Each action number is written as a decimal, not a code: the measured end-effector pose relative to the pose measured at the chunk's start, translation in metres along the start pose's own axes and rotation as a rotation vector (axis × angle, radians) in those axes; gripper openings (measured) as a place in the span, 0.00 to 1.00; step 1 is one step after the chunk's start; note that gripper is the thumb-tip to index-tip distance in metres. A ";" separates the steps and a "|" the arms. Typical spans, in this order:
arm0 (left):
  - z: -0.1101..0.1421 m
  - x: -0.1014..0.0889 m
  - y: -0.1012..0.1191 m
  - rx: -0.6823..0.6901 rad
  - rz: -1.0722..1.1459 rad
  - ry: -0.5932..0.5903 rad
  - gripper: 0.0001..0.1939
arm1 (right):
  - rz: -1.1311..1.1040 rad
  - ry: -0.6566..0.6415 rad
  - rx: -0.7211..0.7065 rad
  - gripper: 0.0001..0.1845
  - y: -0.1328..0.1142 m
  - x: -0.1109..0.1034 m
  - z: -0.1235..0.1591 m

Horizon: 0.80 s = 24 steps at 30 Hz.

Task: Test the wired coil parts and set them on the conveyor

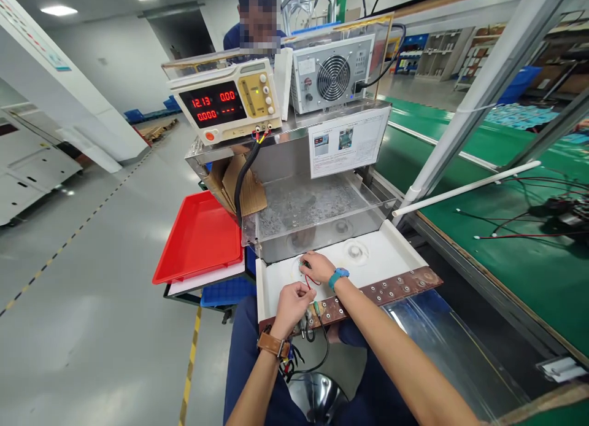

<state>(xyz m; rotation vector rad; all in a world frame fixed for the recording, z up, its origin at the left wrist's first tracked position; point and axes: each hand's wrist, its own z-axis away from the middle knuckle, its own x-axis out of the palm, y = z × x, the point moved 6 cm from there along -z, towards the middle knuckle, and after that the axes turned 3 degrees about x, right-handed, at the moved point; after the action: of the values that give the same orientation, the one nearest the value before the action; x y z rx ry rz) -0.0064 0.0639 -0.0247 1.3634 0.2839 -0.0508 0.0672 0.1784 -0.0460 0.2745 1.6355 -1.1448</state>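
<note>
My right hand (319,269), with a blue watch strap on the wrist, pinches a small part with some green on it (304,264) over the white tray (377,254). Most of that part is hidden by my fingers. A thin red wire (308,281) runs from there to my left hand (294,304), whose thumb and finger are closed on its end. My left wrist wears a brown watch strap. Beside my left hand, a green plug (317,307) on a black cable stands at the brown strip (381,289) with metal contacts along the tray's front.
A power supply with red digits (214,104) and a grey fan unit (334,75) stand on the metal shelf. At left is a red tray (200,239). A green conveyor (501,272) with wired parts lies to the right. Another person (232,38) is behind the shelf.
</note>
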 end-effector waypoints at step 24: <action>-0.001 0.000 -0.005 -0.007 -0.018 -0.015 0.16 | -0.077 0.021 0.014 0.12 -0.002 -0.002 -0.001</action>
<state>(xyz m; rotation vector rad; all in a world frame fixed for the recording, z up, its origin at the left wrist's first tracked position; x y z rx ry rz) -0.0074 0.0643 -0.0294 1.3532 0.2836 -0.0748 0.0663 0.1785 -0.0437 0.2350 1.6696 -1.2155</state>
